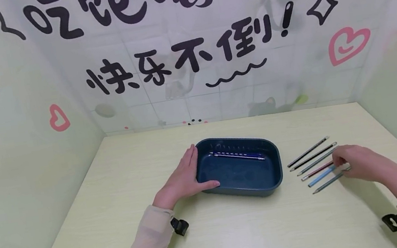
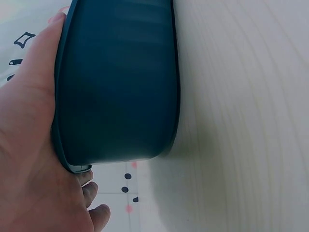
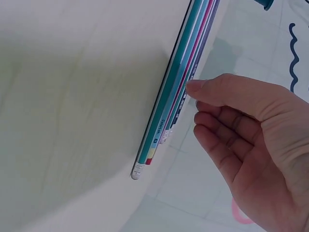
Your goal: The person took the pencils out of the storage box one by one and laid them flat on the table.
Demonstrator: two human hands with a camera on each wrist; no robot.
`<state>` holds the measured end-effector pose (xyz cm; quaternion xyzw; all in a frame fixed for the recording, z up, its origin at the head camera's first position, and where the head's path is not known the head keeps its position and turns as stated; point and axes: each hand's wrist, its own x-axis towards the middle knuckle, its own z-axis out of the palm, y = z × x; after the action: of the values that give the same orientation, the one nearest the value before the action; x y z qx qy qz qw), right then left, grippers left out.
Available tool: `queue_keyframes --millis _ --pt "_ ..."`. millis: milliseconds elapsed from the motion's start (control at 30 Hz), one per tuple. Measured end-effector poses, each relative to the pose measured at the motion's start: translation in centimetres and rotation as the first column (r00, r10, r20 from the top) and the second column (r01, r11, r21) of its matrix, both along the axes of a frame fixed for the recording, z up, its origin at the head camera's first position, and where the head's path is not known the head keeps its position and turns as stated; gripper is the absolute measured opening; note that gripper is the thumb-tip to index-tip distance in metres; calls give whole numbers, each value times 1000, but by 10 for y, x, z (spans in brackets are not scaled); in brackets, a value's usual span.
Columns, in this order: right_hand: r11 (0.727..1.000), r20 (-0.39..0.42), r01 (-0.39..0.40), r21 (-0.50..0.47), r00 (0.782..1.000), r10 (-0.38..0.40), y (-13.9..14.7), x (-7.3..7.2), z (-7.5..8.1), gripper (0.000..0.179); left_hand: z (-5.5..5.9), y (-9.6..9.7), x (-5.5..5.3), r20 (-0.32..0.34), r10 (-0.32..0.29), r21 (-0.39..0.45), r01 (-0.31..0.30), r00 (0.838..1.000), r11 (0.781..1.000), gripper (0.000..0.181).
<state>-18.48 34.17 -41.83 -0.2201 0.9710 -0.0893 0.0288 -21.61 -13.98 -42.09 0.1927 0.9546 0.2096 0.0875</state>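
Observation:
A dark blue rectangular box (image 1: pixel 242 193) stands on the table, with blue patterned pencils (image 1: pixel 238 155) lying along its far inner side. My left hand (image 1: pixel 181 178) holds the box's left end, fingers along the outside and thumb over the front rim; the left wrist view shows the box wall (image 2: pixel 116 87) beside that thumb. Right of the box, several pencils lie fanned out, among them a red pencil (image 1: pixel 317 171) and a light blue pencil (image 1: pixel 321 176). Over their right ends is my right hand (image 1: pixel 360 161). In the right wrist view its thumb tip overlaps the pencils near a green pencil (image 3: pixel 157 113).
A pale wooden table (image 1: pixel 239 234) carries everything, with light printed sheets hanging behind (image 1: pixel 195 103) and at both sides. Black wrist devices sit at my left cuff (image 1: pixel 179 226) and right cuff (image 1: pixel 394 222).

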Motion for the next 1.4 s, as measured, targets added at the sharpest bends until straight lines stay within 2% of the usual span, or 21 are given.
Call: queue_keyframes --millis 467,633,867,1400 --pt "999 -125 -20 -35 992 15 -15 -1 10 29 1 0 0 7 2 -5 -2 1000 1000 125" --pt "999 -177 -28 -47 984 19 -25 -1 17 30 1 1 0 10 4 -4 -4 1000 1000 125" --pt "995 -242 -79 -61 968 62 -41 -2 26 33 0 1 0 9 5 -7 -5 1000 1000 125" --pt "984 -208 -125 -129 973 96 -92 -15 40 34 1 1 0 10 5 -16 -5 1000 1000 125"
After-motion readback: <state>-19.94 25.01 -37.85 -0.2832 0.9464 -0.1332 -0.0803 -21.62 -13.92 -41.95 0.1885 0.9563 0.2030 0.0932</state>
